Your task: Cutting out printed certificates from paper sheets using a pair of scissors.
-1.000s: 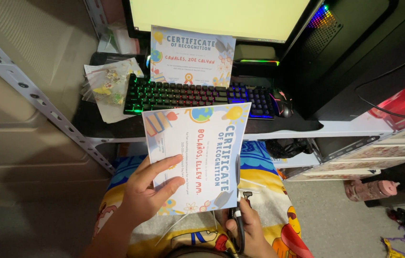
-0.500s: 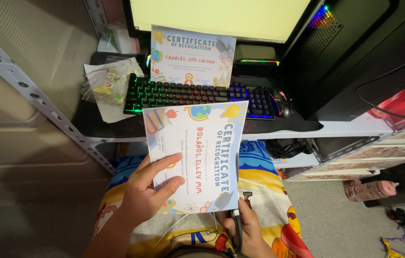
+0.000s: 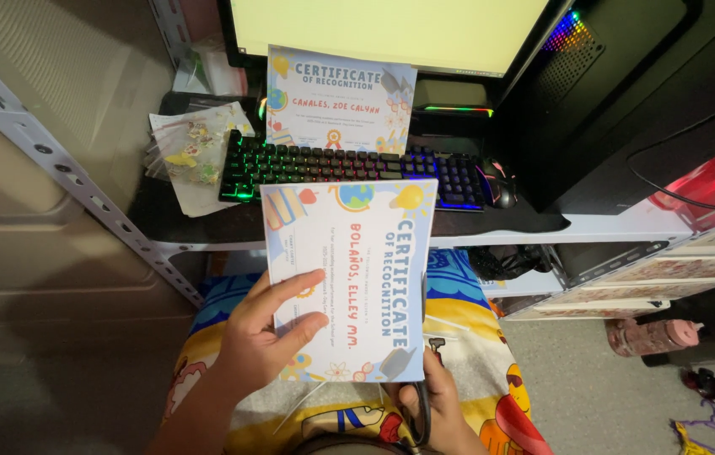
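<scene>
Head cam, looks steeply down, close over lap, desk (image 3: 627,226) edge probably near.

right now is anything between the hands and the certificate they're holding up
Nothing visible: the left hand lies on the certificate, and the right hand meets its bottom edge, with a black cable running beside it.

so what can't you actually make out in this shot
- Head view: the right hand is mostly behind the certificate and cut by the bottom edge; what its fingers grip, beyond a dark cable, is unclear.
- Left hand: palm hidden; fingers lie on the sheet.
- Plastic bags: contents too small.
- Monitor: cut by the top edge.
</scene>
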